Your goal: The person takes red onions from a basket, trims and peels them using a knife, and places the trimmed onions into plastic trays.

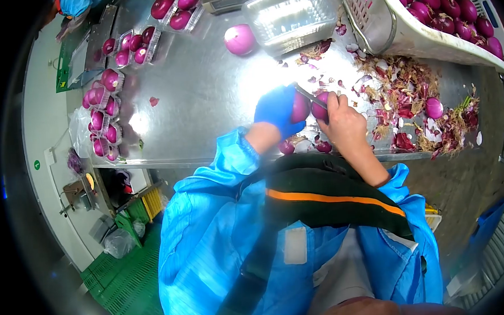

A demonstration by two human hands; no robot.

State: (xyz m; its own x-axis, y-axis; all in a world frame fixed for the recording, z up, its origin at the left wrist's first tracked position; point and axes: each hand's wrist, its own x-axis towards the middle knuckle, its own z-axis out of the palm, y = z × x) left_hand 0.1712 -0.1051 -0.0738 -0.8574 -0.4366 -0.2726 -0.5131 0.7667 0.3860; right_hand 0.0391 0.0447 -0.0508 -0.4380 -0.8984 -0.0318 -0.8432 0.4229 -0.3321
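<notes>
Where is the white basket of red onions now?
In the head view, the white basket is at the upper right, beyond the onion peelings and right of the clear plastic tray.

The blue-gloved left hand is hiding part of one onion, the right hand part of another onion; the top edge is cutting off the white crate.

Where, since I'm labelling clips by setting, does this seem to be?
Probably a produce packing room: a steel worktable strewn with onion peelings, a white crate heaped with red onions, and clear plastic packs holding more of them.
</notes>
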